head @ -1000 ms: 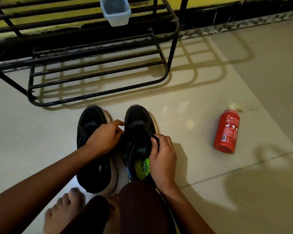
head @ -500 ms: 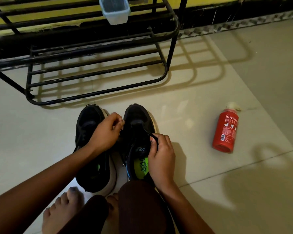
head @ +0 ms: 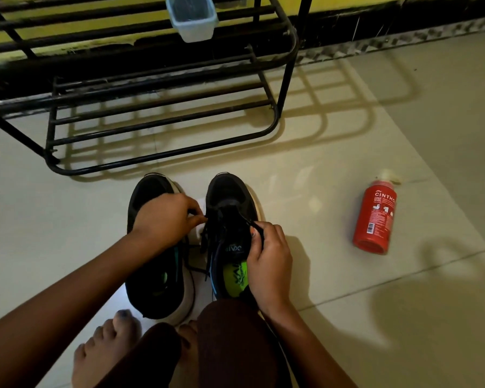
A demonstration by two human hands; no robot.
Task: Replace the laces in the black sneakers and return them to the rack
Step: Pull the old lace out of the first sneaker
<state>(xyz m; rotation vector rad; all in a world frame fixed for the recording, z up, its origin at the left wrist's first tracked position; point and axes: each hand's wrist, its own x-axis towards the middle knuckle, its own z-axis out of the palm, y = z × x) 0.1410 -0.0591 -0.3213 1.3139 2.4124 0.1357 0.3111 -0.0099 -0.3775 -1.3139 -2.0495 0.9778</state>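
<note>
One plastic tub point(head: 192, 23) on rack point(head: 151, 84)

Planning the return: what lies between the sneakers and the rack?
Bare floor only, between sneakers and rack, seen in the head view.

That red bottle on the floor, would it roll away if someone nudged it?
Probably: the red bottle looks round and seems to lie on its side on smooth, glossy floor tiles, so a sideways nudge would likely roll it. Pushed end-on, it would likelier slide. How full it is does not show, so its weight is unclear.
</note>
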